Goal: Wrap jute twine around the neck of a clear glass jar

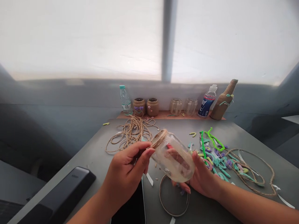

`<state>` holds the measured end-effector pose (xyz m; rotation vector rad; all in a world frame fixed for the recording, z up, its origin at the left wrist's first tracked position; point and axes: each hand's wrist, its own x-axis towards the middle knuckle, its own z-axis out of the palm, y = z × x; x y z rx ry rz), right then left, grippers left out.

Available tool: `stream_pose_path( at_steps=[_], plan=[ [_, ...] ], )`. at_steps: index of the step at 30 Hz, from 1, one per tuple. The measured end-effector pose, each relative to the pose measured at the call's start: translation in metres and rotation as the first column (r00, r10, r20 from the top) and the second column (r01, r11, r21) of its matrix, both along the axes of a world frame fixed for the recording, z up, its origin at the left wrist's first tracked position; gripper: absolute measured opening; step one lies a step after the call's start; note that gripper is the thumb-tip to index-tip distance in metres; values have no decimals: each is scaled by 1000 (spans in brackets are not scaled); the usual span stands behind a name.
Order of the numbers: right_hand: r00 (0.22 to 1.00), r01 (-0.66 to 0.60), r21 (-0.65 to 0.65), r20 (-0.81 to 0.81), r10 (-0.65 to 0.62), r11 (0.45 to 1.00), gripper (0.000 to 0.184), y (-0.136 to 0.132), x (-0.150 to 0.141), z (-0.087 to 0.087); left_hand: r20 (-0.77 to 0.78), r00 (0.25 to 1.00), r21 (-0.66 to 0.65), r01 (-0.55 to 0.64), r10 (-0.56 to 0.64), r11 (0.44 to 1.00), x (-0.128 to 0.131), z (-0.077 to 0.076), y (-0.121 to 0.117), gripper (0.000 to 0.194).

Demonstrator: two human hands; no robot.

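Glass jar (178, 169) tilts, right hand (203, 180) clasped near its base, left hand (127, 168) pinching neck twine (159, 140).

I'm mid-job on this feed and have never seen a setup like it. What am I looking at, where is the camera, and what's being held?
There is no machine here, just a person's two bare hands. The one picture comes from a camera worn on that person's head, looking forward and down.

The right hand holds a clear jar near its base, tilted. The left hand pinches at the twine around the jar's neck.

On the grey table, a loose heap of twine lies to the left and a pile of colourful bits to the right. Along the back stand a water bottle, two twine-covered jars, two more clear jars, a blue-labelled bottle and a twine-wrapped bottle.
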<state>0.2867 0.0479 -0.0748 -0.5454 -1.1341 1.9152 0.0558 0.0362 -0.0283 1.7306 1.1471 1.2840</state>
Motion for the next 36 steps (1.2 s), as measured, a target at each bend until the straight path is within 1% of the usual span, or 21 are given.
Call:
stream_pose_path(
  at_steps=[3,4,6,8,12,14,18,23,26,28,31,36],
  plan=[
    [994,75,119,73,-85,990,88,0,0,4,-21,999,8,-32,32,999,1,1,0,19],
    [987,100,147,109,-117,984,88,0,1,3,-33,999,1,-27,27,1000,2,1,0,19],
    [975,140,178,147,-167,974,75,0,2,1,-41,999,-23,-1,0,1000,3,2,0,19],
    [978,146,190,124,-171,971,62,1,3,-4,-24,1000,-34,17,-18,999,4,2,-1,19],
    [986,132,195,75,-149,972,58,2,4,-10,-5,1000,-15,25,-25,1000,5,3,-1,29],
    [987,136,186,63,-150,973,57,2,4,-10,-17,1000,-18,23,-23,1000,5,3,-1,31],
    [989,137,132,39,-143,982,58,1,4,-8,-41,999,-8,10,-10,1000,3,0,2,29],
    [982,190,43,-12,-190,981,59,2,3,-7,-79,997,20,17,-16,1000,4,-3,4,30],
    [976,211,-10,-50,-211,977,54,3,2,-5,-69,997,-8,40,-41,999,6,-5,5,31],
    [977,204,-40,-57,-206,978,54,3,2,-3,-46,997,-40,63,-65,997,6,-6,6,33],
    [981,181,-68,-63,-186,981,58,1,2,1,-28,995,-67,95,-97,993,6,-6,7,35],
    [983,159,-74,-79,-165,985,58,0,0,3,-28,993,-38,115,-116,993,7,-4,6,34]
  ],
)
